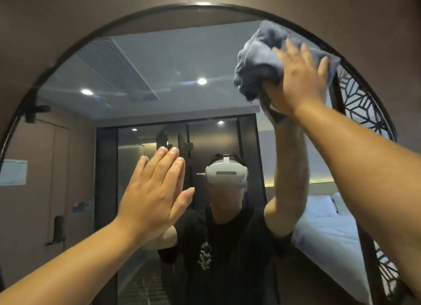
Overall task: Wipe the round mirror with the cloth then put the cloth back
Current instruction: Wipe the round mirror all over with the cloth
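Note:
A large round mirror with a thin black frame fills the head view, hung on a brown wall. My right hand presses a bunched grey-blue cloth against the glass at the upper right, close to the frame. My left hand is flat and empty, fingers together, palm against the glass at the lower middle. The glass reflects a person with both arms raised.
The brown wall surrounds the mirror. Reflected in the glass are a ceiling vent, ceiling lights, a door at the left, a dark glass partition, a bed at the right and a patterned black screen.

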{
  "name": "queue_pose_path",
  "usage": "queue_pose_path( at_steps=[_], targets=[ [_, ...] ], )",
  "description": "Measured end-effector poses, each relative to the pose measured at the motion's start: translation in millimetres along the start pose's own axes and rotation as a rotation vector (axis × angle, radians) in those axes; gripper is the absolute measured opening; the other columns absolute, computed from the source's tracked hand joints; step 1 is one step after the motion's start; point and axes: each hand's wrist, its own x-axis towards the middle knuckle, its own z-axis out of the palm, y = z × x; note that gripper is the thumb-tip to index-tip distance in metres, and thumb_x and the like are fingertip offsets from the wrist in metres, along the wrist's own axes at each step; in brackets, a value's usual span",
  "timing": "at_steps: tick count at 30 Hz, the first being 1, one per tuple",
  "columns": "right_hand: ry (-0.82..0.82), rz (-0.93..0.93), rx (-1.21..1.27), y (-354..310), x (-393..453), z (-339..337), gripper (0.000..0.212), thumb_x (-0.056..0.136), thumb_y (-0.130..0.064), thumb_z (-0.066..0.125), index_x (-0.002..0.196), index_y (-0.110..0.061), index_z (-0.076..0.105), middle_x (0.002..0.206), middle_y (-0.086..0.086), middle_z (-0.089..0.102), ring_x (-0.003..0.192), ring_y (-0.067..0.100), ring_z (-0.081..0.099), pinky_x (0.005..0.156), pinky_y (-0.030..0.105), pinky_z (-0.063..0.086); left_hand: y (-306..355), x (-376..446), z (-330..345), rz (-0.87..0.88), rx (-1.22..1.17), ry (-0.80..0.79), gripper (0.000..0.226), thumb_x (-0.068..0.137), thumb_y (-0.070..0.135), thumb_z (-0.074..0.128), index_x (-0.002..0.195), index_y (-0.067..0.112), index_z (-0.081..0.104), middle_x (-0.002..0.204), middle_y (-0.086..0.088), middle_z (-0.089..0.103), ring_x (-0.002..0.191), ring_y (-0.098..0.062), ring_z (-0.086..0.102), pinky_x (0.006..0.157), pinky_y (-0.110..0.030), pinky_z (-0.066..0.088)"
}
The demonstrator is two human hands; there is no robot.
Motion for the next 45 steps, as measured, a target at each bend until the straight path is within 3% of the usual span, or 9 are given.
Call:
queue_pose_path(
  at_steps=[3,10,17,24,27,35,38,42,45],
  targets=[
    [0.019,0.124,0.007,-29,16,4,0.068,0.088,-0.048,0.044,0.151,-0.029,0.025,0.162,0.002,0.016,0.148,0.032,0.008,0.114,0.065,0.003,2,-1,5,-0.001,-0.003,0.015,0.072,0.099,0.057,0.019,0.144,0.005,0.042,0.155,-0.014,0.034,0.148,-0.029,0.022,0.117,-0.056,0.023],
    [0.001,-0.399,-0.009,-86,-41,24,0.071,0.083,-0.055,0.052,0.148,-0.029,0.035,0.16,0.0,0.025,0.148,0.029,0.016,0.115,0.061,0.004,13,7,16,-0.078,-0.024,0.092,0.071,0.098,0.058,0.021,0.141,0.004,0.041,0.152,-0.017,0.036,0.146,-0.032,0.024,0.116,-0.059,0.018],
    [0.08,0.15,0.003,44,-21,-5,0.059,0.095,-0.046,0.047,0.148,-0.026,0.032,0.16,0.004,0.023,0.147,0.029,0.014,0.115,0.062,0.01,29,14,25,-0.095,-0.04,0.096,0.07,0.097,0.058,0.025,0.142,0.008,0.042,0.155,-0.011,0.032,0.149,-0.028,0.019,0.117,-0.06,0.015],
    [-0.028,-0.082,0.062,41,-180,-9,0.067,0.089,-0.061,0.04,0.144,-0.023,0.038,0.159,0.006,0.025,0.149,0.031,0.008,0.116,0.057,-0.002,69,28,14,-0.104,-0.166,0.11,0.068,0.098,0.056,0.022,0.142,0.008,0.04,0.154,-0.009,0.034,0.148,-0.025,0.02,0.117,-0.058,0.017],
    [-0.067,-0.2,0.052,69,-203,-12,0.071,0.087,-0.058,0.048,0.146,-0.021,0.036,0.159,0.006,0.027,0.149,0.03,0.012,0.114,0.066,0.011,88,32,8,-0.075,-0.189,0.107,0.068,0.099,0.056,0.018,0.142,0.008,0.041,0.153,-0.01,0.035,0.148,-0.026,0.021,0.118,-0.057,0.016],
    [0.016,0.072,0.001,99,-114,-14,0.067,0.089,-0.06,0.04,0.148,-0.029,0.031,0.16,0.003,0.025,0.148,0.03,0.013,0.116,0.061,0.005,115,42,6,-0.033,-0.195,0.134,0.064,0.099,0.053,0.022,0.144,0.01,0.037,0.153,-0.01,0.035,0.147,-0.025,0.021,0.118,-0.056,0.016],
    [-0.01,-0.083,0.079,82,-191,-10,0.067,0.082,-0.053,0.056,0.141,-0.026,0.038,0.158,0.005,0.029,0.148,0.032,0.013,0.116,0.061,0.004,119,40,10,-0.036,-0.194,0.135,0.062,0.098,0.051,0.031,0.144,0.01,0.038,0.154,-0.008,0.034,0.148,-0.024,0.021,0.118,-0.055,0.016],
    [-0.112,-0.34,0.084,78,-327,-11,0.071,0.082,-0.05,0.061,0.145,-0.024,0.038,0.156,0.005,0.033,0.147,0.034,0.019,0.114,0.063,0.011,127,32,8,-0.04,-0.244,0.121,0.063,0.1,0.053,0.018,0.145,0.012,0.035,0.154,-0.008,0.034,0.148,-0.024,0.021,0.118,-0.055,0.015],
    [-0.148,-0.489,0.081,86,-335,-18,0.072,0.08,-0.043,0.069,0.144,-0.025,0.04,0.153,0.004,0.036,0.145,0.034,0.024,0.111,0.065,0.016,130,28,3,-0.029,-0.249,0.084,0.066,0.1,0.053,0.014,0.144,0.01,0.037,0.153,-0.012,0.036,0.147,-0.027,0.024,0.116,-0.059,0.021]
  ],
)
